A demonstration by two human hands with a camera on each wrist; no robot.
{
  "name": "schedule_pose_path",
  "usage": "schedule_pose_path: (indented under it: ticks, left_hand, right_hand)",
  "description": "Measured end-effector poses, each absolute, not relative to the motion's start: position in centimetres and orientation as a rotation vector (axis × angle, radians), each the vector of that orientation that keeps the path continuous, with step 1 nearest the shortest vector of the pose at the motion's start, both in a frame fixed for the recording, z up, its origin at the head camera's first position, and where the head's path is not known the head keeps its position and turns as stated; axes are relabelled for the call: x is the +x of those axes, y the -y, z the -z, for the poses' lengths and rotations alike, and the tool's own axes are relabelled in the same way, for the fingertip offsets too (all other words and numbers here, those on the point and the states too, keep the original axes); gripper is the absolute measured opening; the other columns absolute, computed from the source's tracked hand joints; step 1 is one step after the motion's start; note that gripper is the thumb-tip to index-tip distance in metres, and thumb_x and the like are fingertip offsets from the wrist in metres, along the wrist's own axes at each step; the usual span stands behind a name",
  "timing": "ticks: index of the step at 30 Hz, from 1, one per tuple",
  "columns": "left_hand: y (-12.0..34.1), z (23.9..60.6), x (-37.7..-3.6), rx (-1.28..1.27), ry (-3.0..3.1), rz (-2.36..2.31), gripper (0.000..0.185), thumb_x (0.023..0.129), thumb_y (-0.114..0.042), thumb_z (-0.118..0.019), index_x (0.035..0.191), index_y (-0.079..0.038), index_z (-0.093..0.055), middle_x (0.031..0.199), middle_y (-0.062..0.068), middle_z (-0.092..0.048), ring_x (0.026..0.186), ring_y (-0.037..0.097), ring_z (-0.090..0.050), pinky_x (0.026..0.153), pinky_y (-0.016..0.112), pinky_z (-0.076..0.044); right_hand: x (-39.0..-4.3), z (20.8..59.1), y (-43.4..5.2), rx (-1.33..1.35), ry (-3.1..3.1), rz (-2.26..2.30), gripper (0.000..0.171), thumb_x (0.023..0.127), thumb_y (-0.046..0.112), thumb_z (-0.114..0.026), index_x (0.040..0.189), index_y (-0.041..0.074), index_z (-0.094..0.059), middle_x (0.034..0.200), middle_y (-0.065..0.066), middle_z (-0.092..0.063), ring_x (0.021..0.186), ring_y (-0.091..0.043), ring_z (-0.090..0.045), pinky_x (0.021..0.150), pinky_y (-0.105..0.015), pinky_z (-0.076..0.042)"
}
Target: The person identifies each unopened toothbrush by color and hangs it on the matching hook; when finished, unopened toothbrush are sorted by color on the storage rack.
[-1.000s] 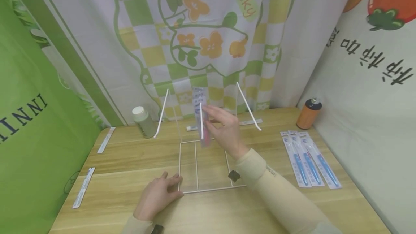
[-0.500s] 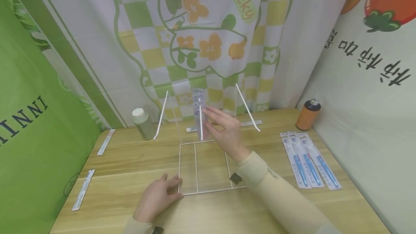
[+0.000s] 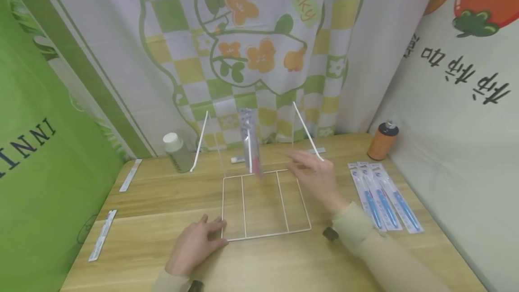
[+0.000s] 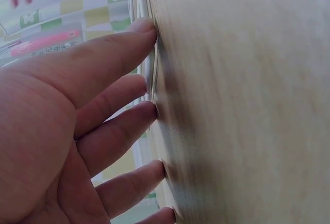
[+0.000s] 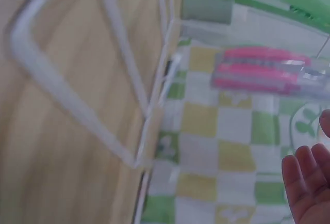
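Observation:
My left hand point(image 3: 198, 244) rests at the front left corner of a white wire rack base point(image 3: 267, 235); in the left wrist view its thumb point(image 4: 124, 41) touches the wire, and its fingertips meet the tabletop. Packaged toothbrushes point(image 3: 246, 118) hang on the rack's middle hook; the right wrist view shows two pink handles point(image 5: 258, 77) in clear wrapping. My right hand point(image 3: 318, 179) hovers over the base's right side, apart from the packs and holding nothing. Its fingers look extended, slightly blurred.
White side hooks point(image 3: 200, 141) rise left and right. Blue packaged toothbrushes point(image 3: 381, 197) lie at right, near an orange bottle point(image 3: 383, 141). A grey-green bottle point(image 3: 178, 153) stands back left. Slim white packs point(image 3: 102, 235) lie at the left, others behind the rack.
My right hand has let go of the toothbrush pack on the middle hook and moved right and toward me. The left hand stays at the base corner.

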State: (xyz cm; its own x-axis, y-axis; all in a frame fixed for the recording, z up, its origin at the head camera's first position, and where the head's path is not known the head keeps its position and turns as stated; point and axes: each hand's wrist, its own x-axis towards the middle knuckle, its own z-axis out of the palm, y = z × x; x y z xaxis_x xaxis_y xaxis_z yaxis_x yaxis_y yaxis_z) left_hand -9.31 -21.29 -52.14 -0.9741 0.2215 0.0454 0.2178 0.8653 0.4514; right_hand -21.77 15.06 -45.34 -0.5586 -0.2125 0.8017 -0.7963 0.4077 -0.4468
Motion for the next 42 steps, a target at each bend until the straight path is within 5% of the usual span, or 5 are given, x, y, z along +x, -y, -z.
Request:
schedule_pose_path:
  ticks: [13, 20, 23, 32, 42]
  left_hand:
    - [21.2, 52.1, -9.3, 0.36, -3.032, -0.738, 0.05, 0.086, -0.038, -0.091, 0.131, -0.019, -0.079, 0.14, 0.0, -0.071, 0.138, 0.053, -0.055, 0.11, 0.074, -0.044]
    - [21.2, 52.1, -9.2, 0.347, -3.017, -0.747, 0.051, 0.087, -0.038, -0.09, 0.132, -0.018, -0.078, 0.141, 0.0, -0.071, 0.139, 0.054, -0.054, 0.111, 0.076, -0.042]
    - [21.2, 52.1, -9.2, 0.339, -3.018, -0.741, 0.051, 0.087, -0.038, -0.09, 0.133, -0.018, -0.078, 0.141, 0.0, -0.071, 0.14, 0.054, -0.054, 0.111, 0.076, -0.042]
    - [21.2, 52.1, -9.4, 0.337, -3.02, -0.733, 0.052, 0.087, -0.04, -0.089, 0.133, -0.019, -0.077, 0.142, -0.001, -0.07, 0.14, 0.053, -0.054, 0.111, 0.076, -0.042]
    - [21.3, 52.2, -9.4, 0.331, -3.024, -0.736, 0.051, 0.087, -0.04, -0.089, 0.132, -0.02, -0.078, 0.141, -0.001, -0.071, 0.141, 0.052, -0.054, 0.112, 0.076, -0.041]
  right_hand:
    - [-22.3, 47.8, -27.8, 0.516, 2.39, -1.017, 0.039, 0.091, 0.002, -0.086, 0.128, 0.007, -0.077, 0.123, -0.019, -0.077, 0.094, -0.038, -0.078, 0.076, -0.011, -0.059]
    - [-23.7, 49.0, -32.1, 0.415, 2.575, -0.896, 0.043, 0.097, 0.015, -0.084, 0.138, 0.009, -0.072, 0.13, -0.021, -0.074, 0.098, -0.042, -0.077, 0.081, -0.057, -0.064]
    - [-23.7, 49.2, -33.1, 0.397, 2.644, -0.881, 0.046, 0.095, 0.014, -0.085, 0.137, 0.004, -0.071, 0.127, -0.026, -0.074, 0.1, -0.048, -0.075, 0.086, -0.066, -0.06]
    - [-24.5, 50.1, -35.2, 0.255, 2.89, -0.927, 0.053, 0.1, 0.027, -0.079, 0.144, 0.001, -0.065, 0.144, -0.035, -0.061, 0.128, -0.058, -0.056, 0.106, -0.075, -0.043]
    - [-25.0, 50.6, -36.0, 0.178, 2.923, -0.939, 0.054, 0.101, 0.022, -0.077, 0.148, 0.0, -0.061, 0.139, -0.036, -0.062, 0.118, -0.051, -0.064, 0.097, -0.068, -0.052]
